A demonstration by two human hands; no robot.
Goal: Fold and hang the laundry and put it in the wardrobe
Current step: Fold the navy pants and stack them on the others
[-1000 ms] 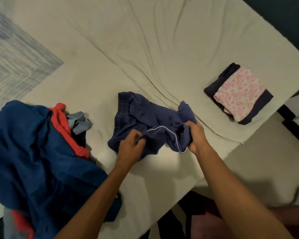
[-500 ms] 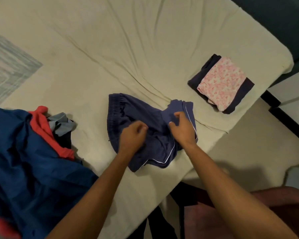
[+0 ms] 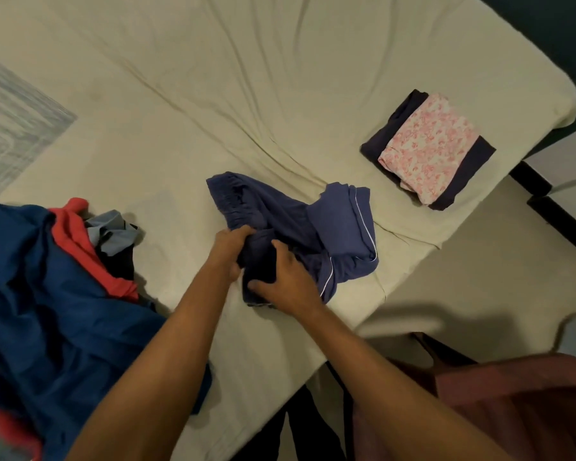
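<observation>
Navy shorts [image 3: 316, 221] with thin white piping lie crumpled on the cream bed sheet [image 3: 246, 94] near its front edge. My left hand [image 3: 228, 249] grips a bunch of the shorts' fabric at their near left side. My right hand [image 3: 288, 277] holds the dark fabric close beside it, thumb and fingers curled on the cloth. At the left edge of the bed sits a heap of unfolded laundry [image 3: 47, 294]: a big blue garment, a red one and a light grey-blue piece.
A folded stack [image 3: 429, 148], pink floral cloth on a dark navy piece, lies at the bed's right corner. A grey patterned blanket [image 3: 10, 128] covers the far left. Pale floor and dark furniture legs [image 3: 546, 201] show to the right of the bed.
My right hand came left from the shorts' right leg and now holds fabric next to my left hand. The shorts are more bunched at the near side.
</observation>
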